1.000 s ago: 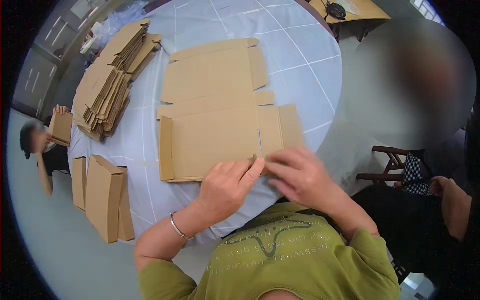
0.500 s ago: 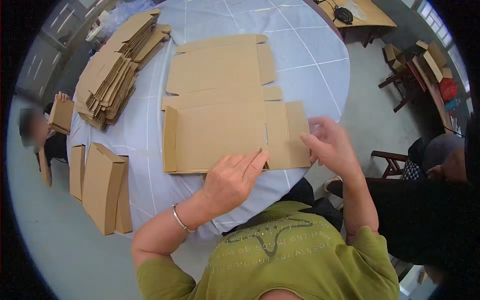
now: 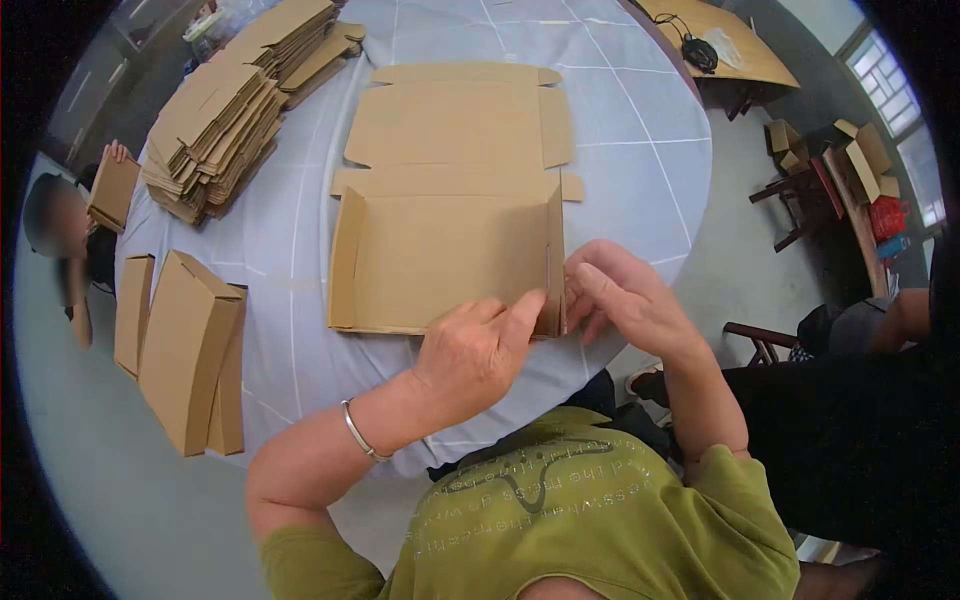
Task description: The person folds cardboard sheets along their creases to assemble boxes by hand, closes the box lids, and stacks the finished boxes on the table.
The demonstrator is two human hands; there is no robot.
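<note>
A brown cardboard box (image 3: pixel 450 235) lies part-folded on the cloth-covered table in front of me, its left and right side walls upright. Its lid panel (image 3: pixel 455 122) spreads flat toward the far side. My left hand (image 3: pixel 475 345) is closed over the near edge, fingers reaching inside to the near right corner; its thumb is hidden. Against the outside of the right wall (image 3: pixel 555 240) is my right hand (image 3: pixel 625 300), thumb and fingers apart. A bracelet circles my left wrist.
Flat cardboard blanks (image 3: pixel 215 130) are stacked at the far left of the round table (image 3: pixel 640 170). Folded boxes (image 3: pixel 190 350) stand at its left edge. Beyond them a person (image 3: pixel 60 230) holds a cardboard piece (image 3: pixel 113 190). Another person (image 3: pixel 880 330) sits at right.
The right side flap, flat and spread outward before, now stands upright as a wall. My right hand has moved left and inward with it, while my left hand stays at the near corner.
</note>
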